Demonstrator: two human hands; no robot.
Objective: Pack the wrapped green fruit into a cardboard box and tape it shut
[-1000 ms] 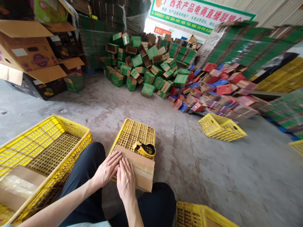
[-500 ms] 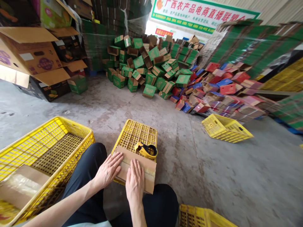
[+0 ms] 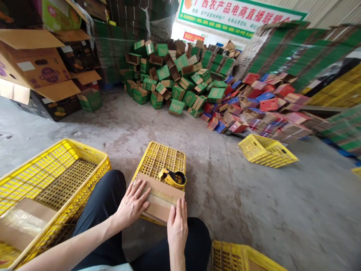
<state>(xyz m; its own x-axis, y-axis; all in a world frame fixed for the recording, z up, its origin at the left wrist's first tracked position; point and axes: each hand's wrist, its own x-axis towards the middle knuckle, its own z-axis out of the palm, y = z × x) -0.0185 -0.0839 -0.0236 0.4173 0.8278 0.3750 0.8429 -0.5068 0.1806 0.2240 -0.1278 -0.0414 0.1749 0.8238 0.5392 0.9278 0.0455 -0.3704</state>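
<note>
A brown cardboard box with a strip of tape along its top lies on an upturned yellow crate between my knees. My left hand rests open on the box's left part, fingers spread. At the box's right end lies my right hand, fingers stretched out and flat against the cardboard. Just beyond the box, a yellow and black tape dispenser sits on the crate, touched by neither hand.
To my left stands a yellow crate holding a taped cardboard box. Other yellow crates are at the lower right and farther right. Heaps of green boxes and red and blue boxes lie ahead.
My right hand has slid rightward along the taped top to the box's right end. My left hand has stayed on the left part, its fingers now more spread. The dispenser has not moved.
</note>
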